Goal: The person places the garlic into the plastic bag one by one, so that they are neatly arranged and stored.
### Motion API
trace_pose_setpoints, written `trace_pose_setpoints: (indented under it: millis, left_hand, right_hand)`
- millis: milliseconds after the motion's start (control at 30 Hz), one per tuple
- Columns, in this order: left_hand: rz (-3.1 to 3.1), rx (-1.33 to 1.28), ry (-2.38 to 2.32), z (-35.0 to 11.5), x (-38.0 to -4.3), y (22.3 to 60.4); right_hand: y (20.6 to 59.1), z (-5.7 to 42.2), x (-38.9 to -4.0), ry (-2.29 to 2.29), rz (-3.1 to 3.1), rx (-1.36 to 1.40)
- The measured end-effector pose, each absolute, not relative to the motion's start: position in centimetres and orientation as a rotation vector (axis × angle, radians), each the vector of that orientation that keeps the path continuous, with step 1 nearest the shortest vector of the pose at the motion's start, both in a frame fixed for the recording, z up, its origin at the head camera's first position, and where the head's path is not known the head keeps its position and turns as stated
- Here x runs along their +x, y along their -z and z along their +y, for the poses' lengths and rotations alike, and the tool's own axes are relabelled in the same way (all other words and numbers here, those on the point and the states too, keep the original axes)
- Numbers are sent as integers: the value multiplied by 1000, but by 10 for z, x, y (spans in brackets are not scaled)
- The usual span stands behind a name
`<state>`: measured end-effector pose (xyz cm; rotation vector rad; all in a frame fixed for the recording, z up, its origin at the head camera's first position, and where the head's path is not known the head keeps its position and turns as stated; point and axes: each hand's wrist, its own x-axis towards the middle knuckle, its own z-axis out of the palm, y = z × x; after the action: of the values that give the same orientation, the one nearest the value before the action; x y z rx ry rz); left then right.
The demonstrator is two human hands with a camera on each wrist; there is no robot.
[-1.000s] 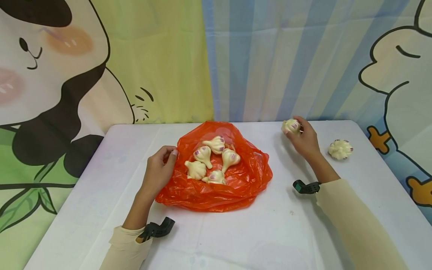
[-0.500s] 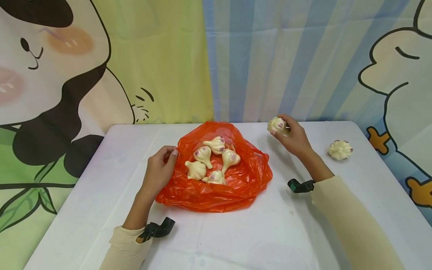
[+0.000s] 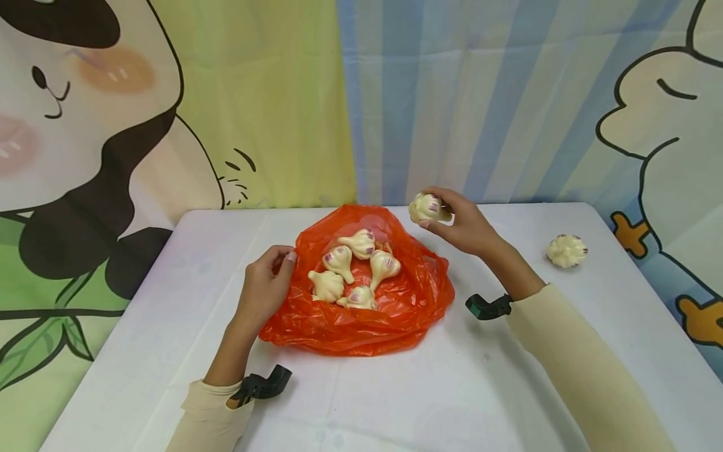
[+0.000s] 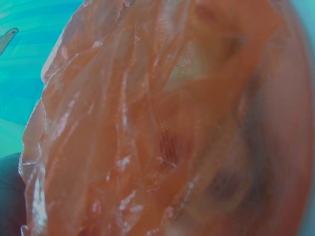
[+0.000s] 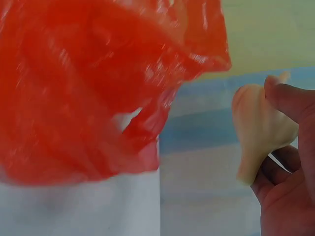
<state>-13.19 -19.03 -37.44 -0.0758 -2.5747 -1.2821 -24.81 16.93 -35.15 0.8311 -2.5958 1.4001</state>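
A red plastic bag (image 3: 361, 336) lies with its mouth spread on the table, several garlic bulbs (image 3: 385, 268) showing inside. At its left edge, my left hand (image 3: 265, 282) pinches the bag's rim between thumb and fingers. My right hand (image 3: 465, 223) holds another garlic bulb (image 3: 426, 208) above the table, just beyond the bag's upper right side. In the right wrist view, thumb and fingers grip that bulb (image 5: 258, 118), its stem pointing down, apart from the red plastic (image 5: 88, 98). Crinkled bag film (image 4: 108, 137) fills most of the left wrist view.
One more garlic bulb (image 3: 567, 251) lies alone on the right part of the white table (image 3: 407, 402). Behind the table's far edge hangs a printed curtain (image 3: 282, 113) with cartoon figures. Each wrist carries a small black camera.
My right hand has carried its garlic bulb leftward, from over the table's right part to near the bag. The left hand keeps its place at the bag's rim.
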Motion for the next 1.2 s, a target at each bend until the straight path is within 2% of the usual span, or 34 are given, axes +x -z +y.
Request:
trace_pose_setpoints:
  millis: [633,1200]
  left_hand:
    - [-2558,-104,1283,-192,-133,375]
    - [-2573,-77,1280,-192,-131,376]
  right_hand:
    - [323,123,-237,-1616,-2500,1167]
    - [350,85,-239,-1604,-2732,1309]
